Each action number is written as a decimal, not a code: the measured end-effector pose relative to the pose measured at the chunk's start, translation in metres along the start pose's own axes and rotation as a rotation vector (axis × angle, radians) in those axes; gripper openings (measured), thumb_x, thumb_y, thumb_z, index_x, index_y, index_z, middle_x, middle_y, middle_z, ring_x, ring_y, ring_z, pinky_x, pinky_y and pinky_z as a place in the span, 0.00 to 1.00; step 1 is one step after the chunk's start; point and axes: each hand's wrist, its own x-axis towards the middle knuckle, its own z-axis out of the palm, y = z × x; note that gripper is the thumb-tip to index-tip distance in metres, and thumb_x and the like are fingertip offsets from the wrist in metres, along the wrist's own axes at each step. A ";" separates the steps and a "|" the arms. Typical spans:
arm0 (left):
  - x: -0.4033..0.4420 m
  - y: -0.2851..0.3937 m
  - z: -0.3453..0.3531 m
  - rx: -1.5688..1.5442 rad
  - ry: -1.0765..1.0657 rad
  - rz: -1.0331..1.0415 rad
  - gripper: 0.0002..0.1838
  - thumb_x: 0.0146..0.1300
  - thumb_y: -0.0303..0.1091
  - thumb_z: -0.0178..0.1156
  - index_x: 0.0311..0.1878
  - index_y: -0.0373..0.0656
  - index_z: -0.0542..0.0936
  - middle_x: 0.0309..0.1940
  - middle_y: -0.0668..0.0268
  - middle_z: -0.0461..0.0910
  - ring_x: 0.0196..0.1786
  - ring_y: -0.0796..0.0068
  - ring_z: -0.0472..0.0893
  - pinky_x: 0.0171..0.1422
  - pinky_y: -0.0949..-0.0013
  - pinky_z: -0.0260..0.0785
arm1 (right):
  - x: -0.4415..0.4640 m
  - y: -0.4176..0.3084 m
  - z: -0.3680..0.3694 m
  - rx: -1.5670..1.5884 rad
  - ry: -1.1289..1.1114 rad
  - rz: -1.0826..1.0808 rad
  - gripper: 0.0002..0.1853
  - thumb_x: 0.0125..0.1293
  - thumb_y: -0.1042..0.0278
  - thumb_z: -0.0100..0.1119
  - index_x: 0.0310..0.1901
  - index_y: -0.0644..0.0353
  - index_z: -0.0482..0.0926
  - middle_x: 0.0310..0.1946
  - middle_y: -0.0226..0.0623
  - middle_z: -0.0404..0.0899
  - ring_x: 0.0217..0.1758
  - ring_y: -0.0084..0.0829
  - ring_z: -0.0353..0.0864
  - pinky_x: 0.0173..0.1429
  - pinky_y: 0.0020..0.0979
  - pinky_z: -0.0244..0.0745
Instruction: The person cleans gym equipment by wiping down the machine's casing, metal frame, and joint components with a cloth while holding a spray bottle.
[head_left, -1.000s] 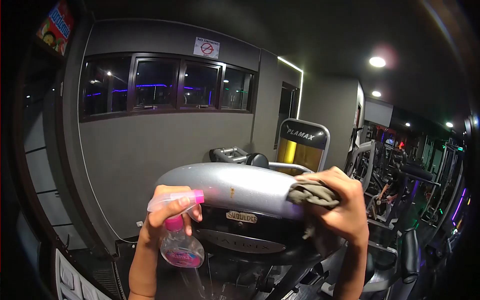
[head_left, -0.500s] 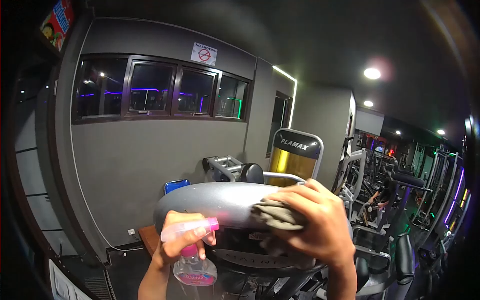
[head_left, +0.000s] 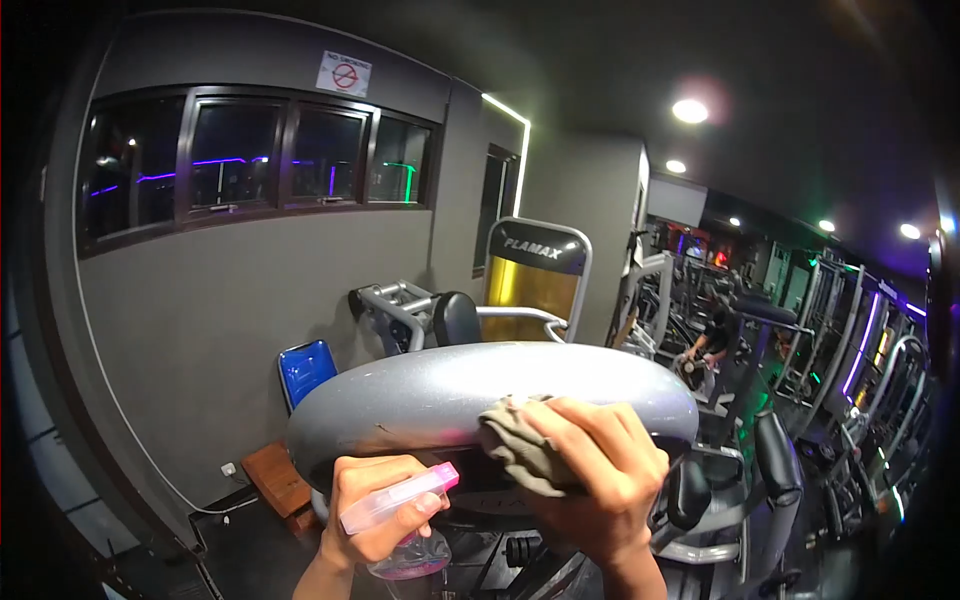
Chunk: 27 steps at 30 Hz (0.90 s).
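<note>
Closed around the neck of a clear spray bottle (head_left: 410, 556) with a pink nozzle is my left hand (head_left: 372, 500). The nozzle points up and to the right, toward the rounded silver cover (head_left: 480, 385) of a gym machine. My right hand (head_left: 600, 465) grips a bunched grey-green cloth (head_left: 522, 448) at the front lower edge of that cover. My fingers curl over the cloth's top. Below the cover, the dark front panel with lettering is mostly hidden behind my right hand and the cloth.
Behind the cover stand a machine with a PLAMAX panel (head_left: 540, 250) and a black round pad (head_left: 457, 320). A blue chair (head_left: 306, 370) and a brown wooden bench (head_left: 277, 482) are at left. Further right, a person (head_left: 710, 340) is among gym machines.
My view has turned right and slightly down, showing more of the blue chair and bench. The cloth in my right hand has moved down from the cover's face to its lower edge.
</note>
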 end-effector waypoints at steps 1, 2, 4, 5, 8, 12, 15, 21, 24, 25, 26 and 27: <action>0.000 0.000 -0.001 0.016 -0.008 -0.004 0.14 0.61 0.35 0.60 0.31 0.30 0.83 0.22 0.60 0.82 0.19 0.75 0.81 0.26 0.75 0.71 | 0.000 -0.005 -0.002 0.001 -0.030 0.023 0.22 0.45 0.63 0.76 0.46 0.52 0.85 0.40 0.30 0.83 0.35 0.33 0.81 0.39 0.32 0.78; 0.000 -0.002 -0.002 0.006 -0.028 -0.006 0.14 0.61 0.35 0.60 0.31 0.30 0.83 0.22 0.60 0.82 0.19 0.75 0.81 0.26 0.75 0.71 | 0.000 -0.006 -0.004 -0.015 -0.032 0.039 0.22 0.45 0.63 0.76 0.46 0.52 0.85 0.40 0.30 0.83 0.35 0.33 0.81 0.39 0.32 0.78; -0.002 -0.007 -0.004 0.033 -0.055 0.045 0.14 0.60 0.36 0.62 0.31 0.31 0.83 0.21 0.61 0.81 0.19 0.74 0.81 0.25 0.74 0.69 | -0.004 0.003 -0.013 0.027 -0.009 0.101 0.23 0.39 0.69 0.74 0.43 0.59 0.86 0.38 0.40 0.83 0.37 0.38 0.83 0.43 0.34 0.79; -0.001 -0.008 -0.005 0.022 -0.066 0.057 0.14 0.59 0.37 0.63 0.30 0.32 0.83 0.20 0.61 0.81 0.20 0.73 0.80 0.26 0.73 0.69 | -0.011 0.010 -0.015 0.034 0.032 0.143 0.22 0.41 0.70 0.73 0.43 0.61 0.86 0.38 0.40 0.83 0.39 0.38 0.84 0.45 0.33 0.79; -0.001 -0.010 -0.005 -0.010 -0.080 0.050 0.14 0.59 0.37 0.64 0.30 0.32 0.83 0.20 0.60 0.80 0.21 0.71 0.81 0.27 0.72 0.69 | -0.030 0.023 -0.028 -0.012 0.117 0.361 0.23 0.42 0.75 0.73 0.46 0.60 0.86 0.41 0.40 0.84 0.44 0.37 0.85 0.50 0.33 0.79; -0.001 -0.008 -0.001 -0.039 -0.101 0.020 0.14 0.58 0.37 0.64 0.30 0.32 0.83 0.20 0.59 0.80 0.22 0.67 0.81 0.28 0.71 0.69 | -0.038 0.026 -0.035 -0.051 0.182 0.525 0.23 0.42 0.78 0.69 0.46 0.63 0.85 0.43 0.43 0.85 0.46 0.37 0.85 0.54 0.32 0.78; 0.001 -0.008 0.003 -0.005 -0.082 0.075 0.14 0.57 0.37 0.64 0.30 0.31 0.82 0.21 0.57 0.80 0.22 0.64 0.81 0.27 0.69 0.70 | -0.030 0.011 -0.023 -0.091 0.224 0.519 0.24 0.42 0.77 0.70 0.47 0.62 0.85 0.43 0.43 0.85 0.47 0.38 0.85 0.55 0.33 0.77; -0.001 -0.006 0.000 0.044 -0.072 0.057 0.13 0.56 0.36 0.64 0.29 0.32 0.81 0.21 0.57 0.79 0.22 0.63 0.80 0.27 0.68 0.70 | -0.012 -0.035 0.004 -0.120 0.078 0.214 0.23 0.42 0.67 0.76 0.44 0.61 0.86 0.39 0.41 0.84 0.37 0.39 0.82 0.42 0.34 0.78; -0.003 -0.005 -0.003 0.061 -0.064 0.051 0.13 0.55 0.36 0.64 0.29 0.32 0.81 0.21 0.57 0.79 0.21 0.63 0.79 0.27 0.68 0.69 | -0.030 -0.042 0.013 -0.121 0.013 0.163 0.28 0.41 0.67 0.74 0.51 0.47 0.85 0.42 0.26 0.82 0.36 0.29 0.79 0.36 0.28 0.77; -0.004 -0.006 -0.003 0.063 -0.066 0.042 0.13 0.55 0.36 0.64 0.28 0.32 0.81 0.21 0.57 0.78 0.21 0.63 0.79 0.27 0.68 0.69 | -0.037 -0.041 0.016 -0.118 0.024 0.149 0.29 0.40 0.66 0.74 0.51 0.47 0.85 0.42 0.25 0.82 0.36 0.28 0.78 0.35 0.26 0.77; -0.003 -0.006 -0.004 0.065 -0.066 0.036 0.13 0.55 0.36 0.64 0.28 0.33 0.81 0.20 0.58 0.78 0.21 0.63 0.78 0.27 0.69 0.68 | -0.045 -0.040 0.016 -0.105 0.025 0.169 0.27 0.41 0.65 0.74 0.50 0.47 0.86 0.42 0.25 0.82 0.36 0.28 0.79 0.35 0.27 0.78; -0.004 -0.008 -0.004 0.072 -0.061 0.038 0.13 0.55 0.36 0.64 0.28 0.33 0.81 0.20 0.58 0.78 0.21 0.63 0.78 0.27 0.69 0.68 | -0.051 -0.037 0.017 -0.092 0.046 0.177 0.26 0.42 0.64 0.74 0.49 0.48 0.86 0.41 0.26 0.83 0.36 0.29 0.80 0.35 0.27 0.78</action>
